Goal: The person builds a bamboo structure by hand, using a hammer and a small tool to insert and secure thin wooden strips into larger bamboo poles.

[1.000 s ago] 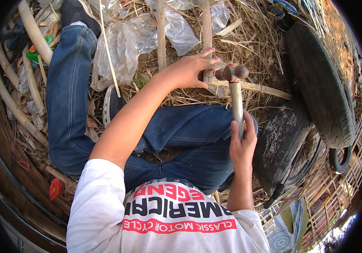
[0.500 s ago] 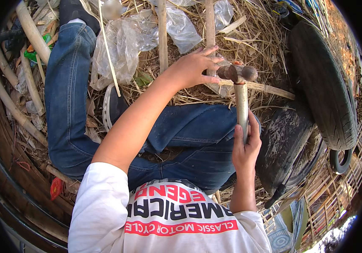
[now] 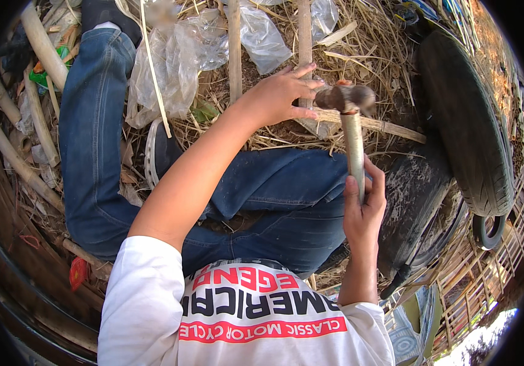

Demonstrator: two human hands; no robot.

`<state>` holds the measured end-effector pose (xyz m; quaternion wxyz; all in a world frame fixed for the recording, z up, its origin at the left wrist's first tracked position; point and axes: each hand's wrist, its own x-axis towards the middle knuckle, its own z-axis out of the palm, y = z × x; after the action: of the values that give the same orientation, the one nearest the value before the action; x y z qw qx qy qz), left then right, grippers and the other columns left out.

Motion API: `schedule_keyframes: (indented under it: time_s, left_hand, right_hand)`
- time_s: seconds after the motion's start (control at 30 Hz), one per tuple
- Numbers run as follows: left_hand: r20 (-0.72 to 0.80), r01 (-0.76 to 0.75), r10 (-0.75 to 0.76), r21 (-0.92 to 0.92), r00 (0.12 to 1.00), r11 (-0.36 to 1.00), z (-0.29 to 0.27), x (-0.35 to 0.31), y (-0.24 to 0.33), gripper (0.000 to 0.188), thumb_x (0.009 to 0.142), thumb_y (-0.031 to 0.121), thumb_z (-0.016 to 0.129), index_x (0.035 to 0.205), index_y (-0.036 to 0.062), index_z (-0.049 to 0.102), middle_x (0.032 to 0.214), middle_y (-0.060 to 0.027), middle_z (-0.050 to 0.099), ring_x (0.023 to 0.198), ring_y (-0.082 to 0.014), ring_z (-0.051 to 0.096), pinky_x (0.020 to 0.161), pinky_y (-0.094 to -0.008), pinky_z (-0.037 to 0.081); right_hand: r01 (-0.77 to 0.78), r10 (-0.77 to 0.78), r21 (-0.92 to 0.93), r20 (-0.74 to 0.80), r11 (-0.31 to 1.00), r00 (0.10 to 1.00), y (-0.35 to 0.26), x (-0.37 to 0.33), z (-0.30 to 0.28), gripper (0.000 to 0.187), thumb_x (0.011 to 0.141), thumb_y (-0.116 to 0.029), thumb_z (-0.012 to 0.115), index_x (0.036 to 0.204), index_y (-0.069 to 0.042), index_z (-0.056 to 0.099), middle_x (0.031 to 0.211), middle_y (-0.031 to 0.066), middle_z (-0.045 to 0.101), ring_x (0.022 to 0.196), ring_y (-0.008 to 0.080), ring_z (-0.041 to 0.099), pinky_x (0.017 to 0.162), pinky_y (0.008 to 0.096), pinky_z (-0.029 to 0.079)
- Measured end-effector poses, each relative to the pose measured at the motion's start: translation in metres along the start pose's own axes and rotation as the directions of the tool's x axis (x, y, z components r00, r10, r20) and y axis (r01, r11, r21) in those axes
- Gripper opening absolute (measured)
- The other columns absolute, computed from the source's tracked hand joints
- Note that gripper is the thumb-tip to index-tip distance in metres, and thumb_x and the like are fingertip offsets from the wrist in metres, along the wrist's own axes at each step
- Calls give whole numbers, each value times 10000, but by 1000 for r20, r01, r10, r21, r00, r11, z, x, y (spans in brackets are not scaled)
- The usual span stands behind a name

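My right hand (image 3: pixel 365 201) is wrapped round the pale handle of a hammer (image 3: pixel 353 143). The dark, rusty hammer head (image 3: pixel 346 99) is raised just right of my left fingertips and is slightly blurred. My left hand (image 3: pixel 277 97) lies with spread fingers across the lower end of an upright bamboo slat (image 3: pixel 305 43). Here the upright slat meets a crosswise slat (image 3: pixel 384 126) that runs off to the right. A flat greyish piece (image 3: pixel 318 127) lies under this junction, partly hidden. Left of it stands another upright slat (image 3: pixel 235 55).
Crumpled clear plastic (image 3: pixel 170 67) and dry straw (image 3: pixel 372 61) cover the ground ahead. Black tyres (image 3: pixel 466 122) stand at the right, above woven bamboo (image 3: pixel 481 287). Thick bamboo poles (image 3: pixel 21 161) lie at the left. My jeans-clad legs (image 3: pixel 280 183) are folded beneath my arms.
The hammer and my right hand have shifted slightly right and down, and the handle tilts a little more. My left hand stays on the slat.
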<state>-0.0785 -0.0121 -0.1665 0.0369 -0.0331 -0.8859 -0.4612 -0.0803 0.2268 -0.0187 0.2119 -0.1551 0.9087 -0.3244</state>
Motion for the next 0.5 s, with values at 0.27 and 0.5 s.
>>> schedule_keyframes:
  time_s: [0.27, 0.5]
  left_hand:
    - [-38, -20, 21, 33, 999, 999, 2, -2, -4, 406, 771, 448, 749, 971, 95, 743, 1367, 1, 579, 1437, -230, 314, 1150, -463, 328]
    - [-24, 20, -20, -25, 1000, 999, 4, -3, -2, 511, 696, 471, 805, 1001, 67, 736, 1379, 8, 570, 1441, -229, 305, 1158, -466, 316]
  right_hand:
    - [-3, 6, -73, 46, 997, 999, 5, -6, 4, 385, 969, -142, 602, 1311, -24, 472, 982, 173, 684, 793, 169, 654, 731, 294, 500]
    - [-26, 31, -70, 67, 997, 997, 11, -2, 13, 360, 967, -127, 601, 1292, -30, 483, 982, 206, 680, 757, 193, 660, 704, 306, 505]
